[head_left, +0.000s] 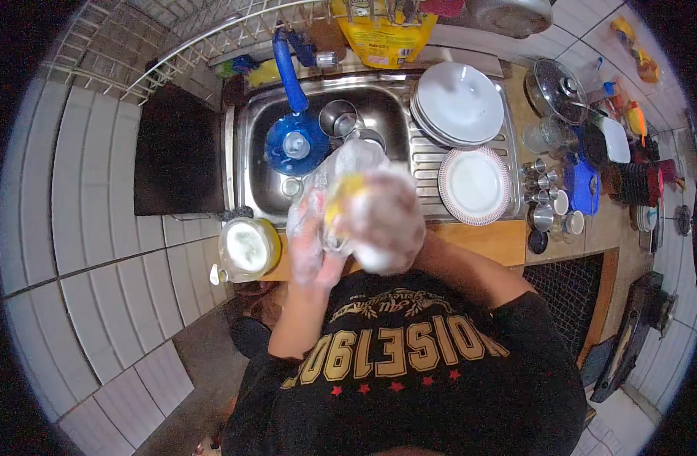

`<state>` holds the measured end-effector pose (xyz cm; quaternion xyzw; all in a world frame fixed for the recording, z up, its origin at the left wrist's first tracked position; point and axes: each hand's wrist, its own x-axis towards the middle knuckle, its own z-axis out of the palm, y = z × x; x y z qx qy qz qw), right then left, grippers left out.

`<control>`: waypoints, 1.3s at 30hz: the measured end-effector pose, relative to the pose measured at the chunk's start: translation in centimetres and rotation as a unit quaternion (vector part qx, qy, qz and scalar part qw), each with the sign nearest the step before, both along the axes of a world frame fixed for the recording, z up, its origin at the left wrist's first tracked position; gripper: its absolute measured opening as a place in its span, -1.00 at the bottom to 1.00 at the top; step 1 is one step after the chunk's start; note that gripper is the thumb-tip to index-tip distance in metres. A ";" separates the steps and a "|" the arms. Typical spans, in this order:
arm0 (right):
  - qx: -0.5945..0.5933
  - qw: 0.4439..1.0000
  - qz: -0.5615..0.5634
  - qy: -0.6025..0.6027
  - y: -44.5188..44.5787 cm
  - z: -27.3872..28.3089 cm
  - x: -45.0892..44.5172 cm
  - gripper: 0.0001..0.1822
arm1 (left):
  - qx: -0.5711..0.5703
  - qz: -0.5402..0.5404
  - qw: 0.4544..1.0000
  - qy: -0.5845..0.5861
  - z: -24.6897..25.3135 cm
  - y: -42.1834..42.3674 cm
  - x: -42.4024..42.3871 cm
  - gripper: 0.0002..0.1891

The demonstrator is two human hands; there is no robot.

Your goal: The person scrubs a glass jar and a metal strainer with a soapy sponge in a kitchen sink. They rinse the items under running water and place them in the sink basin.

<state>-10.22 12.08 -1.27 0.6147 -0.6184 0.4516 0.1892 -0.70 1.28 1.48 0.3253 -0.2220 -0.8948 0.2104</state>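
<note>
In front of my chest, over the sink's (325, 91) near edge, my left hand (308, 245) is covered in suds and grips a clear, foam-coated container (357, 157). Whether it is a jar or a pitcher is hard to tell. My right hand (391, 219), blurred and foamy, presses a yellow sponge (348, 188) against the container and hides its lower part. Beyond my hands, two metal cups (337, 118) sit in the basin. Left of them lies a blue pan (273, 142) with a long blue handle, holding a small clear cup (296, 145).
A tub of foamy liquid (246, 248) stands left on the counter edge. On the drainboard are stacked white bowls (459, 102) and a patterned-rim plate (475, 185). Small metal cups (542, 182) and a glass lid (559, 91) crowd the right counter. A wire rack (211, 34) hangs above.
</note>
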 end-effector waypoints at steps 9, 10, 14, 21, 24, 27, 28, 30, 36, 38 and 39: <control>-0.068 0.961 -0.212 -0.166 -3.6 -1.3 2.3 -0.43 | 0.012 -0.042 0.985 0.166 -2.5 -2.3 1.1 -0.67; -0.107 0.964 -0.207 -0.126 -3.4 -1.0 2.6 -0.45 | -0.011 -0.027 0.990 0.139 -2.4 -2.1 1.0 -0.67; -0.076 0.994 0.074 0.011 -1.5 1.8 -0.6 -0.54 | -0.088 -0.011 0.994 0.068 -2.5 -1.2 1.4 -0.77; 0.261 0.935 0.148 -0.189 -2.9 5.3 -5.9 -0.76 | -0.235 -0.107 0.962 0.091 -3.4 -0.3 2.7 -0.64; 0.049 0.967 0.207 -0.138 -3.4 5.1 -4.7 -0.66 | -0.210 -0.075 0.965 0.135 -3.9 -0.2 3.3 -0.62; 0.021 0.944 0.283 -0.168 -3.4 4.9 -5.6 -0.56 | -0.214 -0.030 0.973 0.080 -2.1 0.8 3.1 -0.69; 0.063 0.932 0.304 -0.190 -3.8 4.2 -6.5 -0.54 | -0.211 -0.035 0.974 0.069 -1.6 0.6 2.5 -0.75; 0.099 0.939 0.246 -0.220 -4.0 1.8 -7.0 -0.52 | -0.158 -0.022 0.985 0.071 -1.6 0.7 2.3 -0.82; 0.011 0.976 0.091 -0.198 -3.9 0.5 -4.2 -0.51 | -0.063 -0.041 0.989 0.126 -1.7 -0.6 1.7 -0.73; -0.005 0.984 0.124 -0.128 -3.5 2.1 -4.0 -0.54 | -0.004 -0.035 0.996 0.078 -0.5 0.0 1.3 -0.74; -0.004 0.986 0.156 -0.055 -3.4 3.0 -4.1 -0.59 | 0.024 -0.036 0.997 0.056 0.0 0.1 1.0 -0.74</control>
